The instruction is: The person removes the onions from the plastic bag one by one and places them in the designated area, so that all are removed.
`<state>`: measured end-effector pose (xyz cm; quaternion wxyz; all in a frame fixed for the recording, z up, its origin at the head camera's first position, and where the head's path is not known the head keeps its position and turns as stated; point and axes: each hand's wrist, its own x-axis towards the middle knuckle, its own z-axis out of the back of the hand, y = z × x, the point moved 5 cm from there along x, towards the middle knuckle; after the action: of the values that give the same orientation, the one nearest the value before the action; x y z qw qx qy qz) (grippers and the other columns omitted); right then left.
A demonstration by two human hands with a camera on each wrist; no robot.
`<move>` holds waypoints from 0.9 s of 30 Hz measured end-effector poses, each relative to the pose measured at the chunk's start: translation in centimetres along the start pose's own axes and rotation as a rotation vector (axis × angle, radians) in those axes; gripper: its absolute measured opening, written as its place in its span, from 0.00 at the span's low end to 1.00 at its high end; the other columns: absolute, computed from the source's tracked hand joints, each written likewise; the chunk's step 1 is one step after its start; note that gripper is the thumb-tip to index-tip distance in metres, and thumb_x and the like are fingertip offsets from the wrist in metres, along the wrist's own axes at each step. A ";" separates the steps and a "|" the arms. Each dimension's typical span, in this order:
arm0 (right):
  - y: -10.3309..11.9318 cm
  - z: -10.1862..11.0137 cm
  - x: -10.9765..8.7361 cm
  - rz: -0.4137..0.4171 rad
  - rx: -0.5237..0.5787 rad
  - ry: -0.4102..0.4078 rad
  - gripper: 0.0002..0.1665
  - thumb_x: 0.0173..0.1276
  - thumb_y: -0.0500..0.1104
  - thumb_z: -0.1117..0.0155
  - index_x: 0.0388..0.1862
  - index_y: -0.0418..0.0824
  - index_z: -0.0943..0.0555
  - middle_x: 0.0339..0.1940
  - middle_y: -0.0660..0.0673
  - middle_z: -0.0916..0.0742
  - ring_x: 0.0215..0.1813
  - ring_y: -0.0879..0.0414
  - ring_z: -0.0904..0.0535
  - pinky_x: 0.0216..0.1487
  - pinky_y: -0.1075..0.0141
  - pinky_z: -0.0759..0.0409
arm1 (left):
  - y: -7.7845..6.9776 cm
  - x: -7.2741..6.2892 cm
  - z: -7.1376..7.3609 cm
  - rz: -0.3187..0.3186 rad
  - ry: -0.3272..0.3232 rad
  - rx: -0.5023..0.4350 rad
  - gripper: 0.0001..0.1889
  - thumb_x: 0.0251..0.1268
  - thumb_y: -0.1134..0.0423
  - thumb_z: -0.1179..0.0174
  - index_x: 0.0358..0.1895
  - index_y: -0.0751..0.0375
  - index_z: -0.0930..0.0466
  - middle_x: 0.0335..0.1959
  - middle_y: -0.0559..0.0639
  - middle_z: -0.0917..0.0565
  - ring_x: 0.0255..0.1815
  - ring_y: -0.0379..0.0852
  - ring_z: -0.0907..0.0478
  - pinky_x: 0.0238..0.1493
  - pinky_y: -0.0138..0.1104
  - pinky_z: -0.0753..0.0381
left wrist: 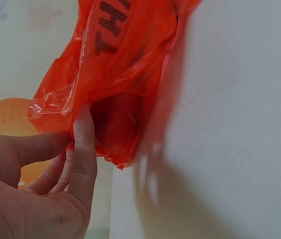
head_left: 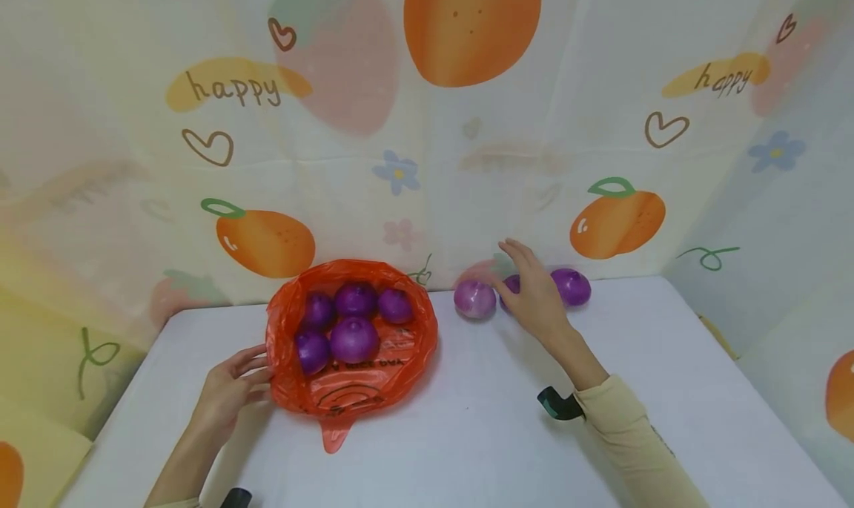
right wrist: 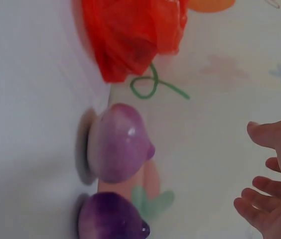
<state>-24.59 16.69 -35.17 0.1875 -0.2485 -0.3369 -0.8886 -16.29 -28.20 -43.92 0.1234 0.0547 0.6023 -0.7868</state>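
A red plastic bag (head_left: 394, 382) stands with its mouth wide on the left half of the table, several purple onions (head_left: 355, 340) inside it. At the bag's left side my left hand (head_left: 227, 389) pinches the plastic between thumb and fingers (left wrist: 84, 149). To the right of the bag, a paler purple onion (head_left: 474, 300), a partly hidden dark onion (head_left: 510, 289) and another dark onion (head_left: 572, 287) lie in a row. My right hand (head_left: 536, 300) hovers over this row with fingers spread apart, holding nothing; in the right wrist view, the hand (right wrist: 275, 184) is apart from the onions.
The white table (head_left: 467, 434) meets a hanging cloth (head_left: 454, 196) printed with fruit along its back edge. The row of onions lies close to that edge. A dark strap (head_left: 560, 404) shows at my right wrist.
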 end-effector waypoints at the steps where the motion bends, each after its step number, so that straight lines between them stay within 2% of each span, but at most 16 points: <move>1: 0.4 -0.2 0.0 0.008 0.009 0.009 0.34 0.65 0.41 0.31 0.68 0.32 0.30 0.69 0.34 0.28 0.70 0.39 0.33 0.67 0.48 0.31 | 0.0 0.0 0.0 0.004 0.000 0.003 0.28 0.71 0.71 0.46 0.72 0.72 0.41 0.50 0.51 0.18 0.35 0.37 0.17 0.39 0.34 0.15; 6: 1.9 -1.6 -0.2 0.056 0.060 0.038 0.32 0.65 0.36 0.31 0.67 0.32 0.29 0.67 0.36 0.25 0.70 0.42 0.32 0.68 0.51 0.32 | 0.0 0.1 0.0 0.018 0.001 0.007 0.29 0.71 0.71 0.46 0.72 0.71 0.41 0.50 0.52 0.19 0.35 0.38 0.17 0.39 0.33 0.15; 8: 2.7 -2.3 -0.3 0.090 0.092 0.034 0.31 0.64 0.35 0.31 0.65 0.32 0.28 0.63 0.37 0.21 0.70 0.44 0.30 0.69 0.52 0.33 | 0.0 0.0 0.0 0.017 0.003 0.009 0.29 0.70 0.71 0.46 0.72 0.71 0.41 0.51 0.53 0.19 0.36 0.39 0.17 0.40 0.33 0.15; 11: 4.3 -3.4 -0.4 0.143 0.130 0.031 0.29 0.63 0.35 0.30 0.63 0.32 0.25 0.61 0.38 0.19 0.67 0.45 0.28 0.69 0.53 0.32 | -0.2 -0.1 -0.1 0.018 0.003 0.020 0.29 0.71 0.70 0.46 0.72 0.70 0.41 0.53 0.56 0.20 0.36 0.38 0.17 0.40 0.33 0.15; 12: 5.0 -3.7 -0.5 0.163 0.128 0.038 0.29 0.63 0.36 0.30 0.63 0.32 0.25 0.61 0.38 0.19 0.63 0.45 0.24 0.66 0.54 0.28 | -0.2 -0.1 -0.1 0.016 0.002 0.021 0.29 0.71 0.70 0.46 0.72 0.70 0.41 0.53 0.56 0.20 0.36 0.38 0.17 0.40 0.33 0.15; 16: 7.9 -5.6 -1.2 0.274 0.098 0.097 0.29 0.65 0.40 0.30 0.64 0.35 0.25 0.63 0.39 0.21 0.59 0.46 0.20 0.58 0.57 0.21 | -0.2 -0.2 0.1 0.007 0.004 0.011 0.28 0.71 0.70 0.46 0.72 0.71 0.41 0.52 0.55 0.19 0.36 0.38 0.17 0.40 0.33 0.15; 20: 10.5 -7.6 -2.2 0.354 0.120 0.186 0.30 0.66 0.42 0.31 0.65 0.36 0.26 0.65 0.40 0.22 0.63 0.46 0.23 0.60 0.59 0.23 | -0.1 -0.1 0.0 0.009 0.011 0.002 0.29 0.71 0.70 0.46 0.72 0.71 0.41 0.54 0.56 0.20 0.36 0.38 0.17 0.40 0.33 0.15; 23: 11.5 -9.3 -2.8 0.337 0.144 0.261 0.31 0.66 0.43 0.32 0.66 0.36 0.27 0.65 0.41 0.23 0.63 0.47 0.23 0.62 0.60 0.24 | 0.0 -0.1 -0.1 0.019 0.006 0.009 0.28 0.71 0.70 0.47 0.72 0.70 0.41 0.55 0.57 0.21 0.36 0.39 0.17 0.41 0.33 0.15; 27: 11.8 -11.7 -3.3 0.225 0.152 0.372 0.34 0.67 0.48 0.32 0.68 0.37 0.29 0.66 0.43 0.23 0.65 0.50 0.25 0.63 0.61 0.25 | 0.1 -0.1 0.0 0.019 0.001 0.022 0.28 0.71 0.70 0.47 0.72 0.70 0.41 0.55 0.57 0.21 0.36 0.38 0.18 0.41 0.32 0.15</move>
<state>-19.73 0.86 -38.62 0.3624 -0.1014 -0.3327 -0.8647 -16.15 -28.21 -44.03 0.1301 0.0625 0.5930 -0.7922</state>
